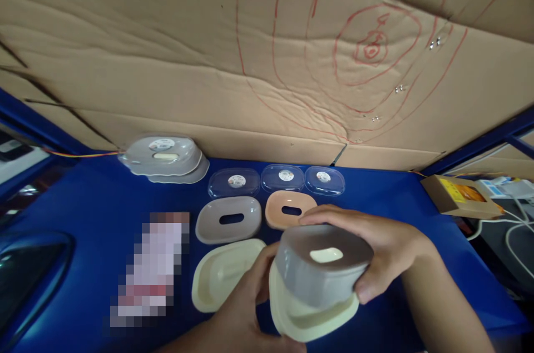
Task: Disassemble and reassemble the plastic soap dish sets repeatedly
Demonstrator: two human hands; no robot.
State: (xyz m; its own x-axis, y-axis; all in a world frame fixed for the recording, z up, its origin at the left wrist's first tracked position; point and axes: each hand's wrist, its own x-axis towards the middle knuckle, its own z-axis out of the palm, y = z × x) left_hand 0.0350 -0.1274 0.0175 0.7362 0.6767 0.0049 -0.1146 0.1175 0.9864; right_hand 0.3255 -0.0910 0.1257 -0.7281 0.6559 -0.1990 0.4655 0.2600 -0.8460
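My right hand (386,247) is wrapped over a grey oval plastic cover (317,275) whose top has an oval slot with cream showing in it. Under that cover is a cream oval tray (317,328), tilted, with its near rim sticking out. My left hand (250,306) grips the tray at its left side, thumb near the bottom rim. Whether the cover and tray are fully seated together I cannot tell. Beside my left hand lies another cream tray (208,281). Just beyond my right fingertips is a peach slotted piece (275,214), next to a grey slotted piece (206,225).
Three clear lids (277,178) with round labels lie in a row at the back of the blue table (167,197). A grey stacked set (175,144) stands behind left. A pixelated patch (150,264) covers something at left. A cardboard box (463,203) and cables are at right; cardboard wall (167,92) behind.
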